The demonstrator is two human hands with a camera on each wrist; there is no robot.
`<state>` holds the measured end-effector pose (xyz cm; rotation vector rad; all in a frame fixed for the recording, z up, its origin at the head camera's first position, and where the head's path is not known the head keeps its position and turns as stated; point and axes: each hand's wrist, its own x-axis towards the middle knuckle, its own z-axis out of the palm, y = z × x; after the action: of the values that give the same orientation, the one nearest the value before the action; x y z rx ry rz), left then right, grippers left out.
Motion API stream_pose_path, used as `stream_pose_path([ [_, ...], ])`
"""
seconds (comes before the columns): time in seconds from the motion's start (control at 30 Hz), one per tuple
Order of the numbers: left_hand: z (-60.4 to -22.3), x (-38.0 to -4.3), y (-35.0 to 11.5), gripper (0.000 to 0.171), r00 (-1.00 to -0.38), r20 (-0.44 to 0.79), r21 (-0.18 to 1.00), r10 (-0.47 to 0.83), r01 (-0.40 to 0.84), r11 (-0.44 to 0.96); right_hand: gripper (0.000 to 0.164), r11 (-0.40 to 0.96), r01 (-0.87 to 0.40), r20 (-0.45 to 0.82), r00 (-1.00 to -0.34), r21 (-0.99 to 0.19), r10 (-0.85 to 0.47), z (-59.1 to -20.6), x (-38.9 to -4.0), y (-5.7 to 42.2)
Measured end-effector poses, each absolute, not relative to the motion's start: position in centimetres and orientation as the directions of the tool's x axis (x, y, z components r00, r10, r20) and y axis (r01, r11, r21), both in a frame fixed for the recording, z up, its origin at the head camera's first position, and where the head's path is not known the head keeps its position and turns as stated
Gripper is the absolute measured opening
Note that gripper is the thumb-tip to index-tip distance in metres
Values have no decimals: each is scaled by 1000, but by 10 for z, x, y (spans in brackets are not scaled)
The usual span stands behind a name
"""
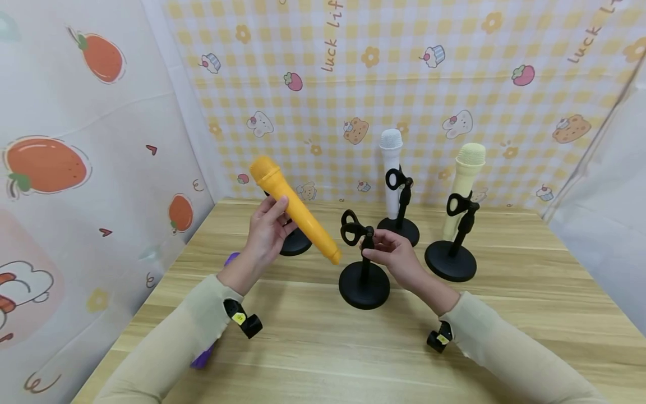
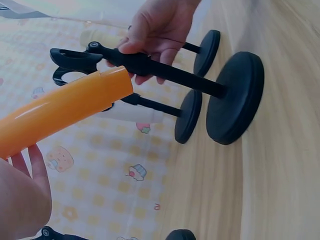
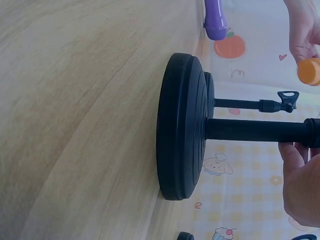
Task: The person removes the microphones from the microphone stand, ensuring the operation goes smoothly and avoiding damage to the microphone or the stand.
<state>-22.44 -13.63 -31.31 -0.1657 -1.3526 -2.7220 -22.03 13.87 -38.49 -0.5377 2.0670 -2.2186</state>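
Note:
My left hand grips an orange microphone by its handle, tilted with the head up and to the left. The handle's lower end hangs in the air, left of a black microphone stand. In the left wrist view, the orange microphone reaches close to the stand's clip. My right hand holds that stand's upright pole between thumb and fingers, just below the clip. The stand's round base rests on the table, and its clip holds nothing. In the right wrist view, fingers touch the pole.
A white microphone and a pale yellow microphone stand upright behind two more black stands. Another stand is partly hidden behind my left hand. A purple microphone lies under my left forearm. Printed cloths hang around the wooden table.

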Motion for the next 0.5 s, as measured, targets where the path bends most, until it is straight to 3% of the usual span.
stream_pose_path([
  [0.5, -322, -220, -144, 8, -999, 39, 856, -5, 36, -515, 27, -111, -185, 209, -940, -976, -270, -384, -220, 139],
])
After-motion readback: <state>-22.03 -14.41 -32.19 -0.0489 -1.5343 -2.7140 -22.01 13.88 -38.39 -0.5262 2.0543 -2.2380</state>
